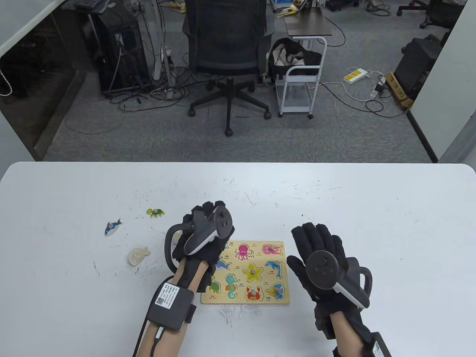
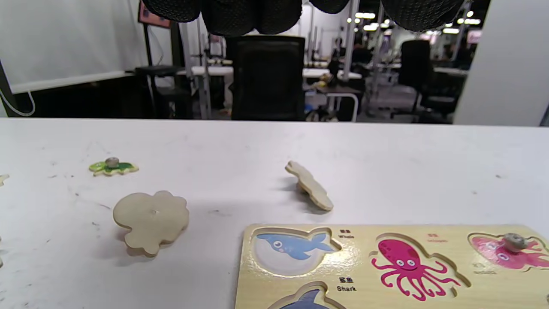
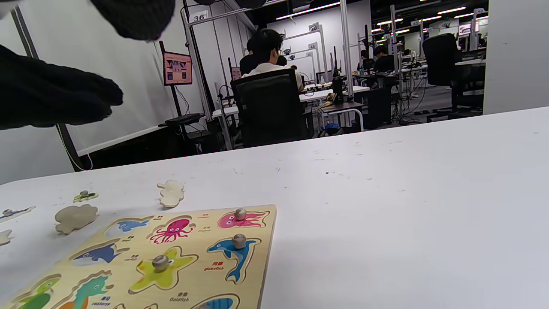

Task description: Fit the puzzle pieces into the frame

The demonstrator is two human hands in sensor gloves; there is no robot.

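Note:
The wooden puzzle frame lies near the table's front, also in the left wrist view and the right wrist view. Several pieces with knobs sit in it, such as the starfish and the pink squid. The whale slot and the octopus slot hold no piece. My left hand hovers over the frame's far left corner and holds nothing; its fingertips hang at the top edge. My right hand is open with fingers spread, just right of the frame.
Loose pieces lie left of the frame: a blue shark piece, a green turtle, a face-down piece, and a tilted face-down piece close to the frame's far edge.

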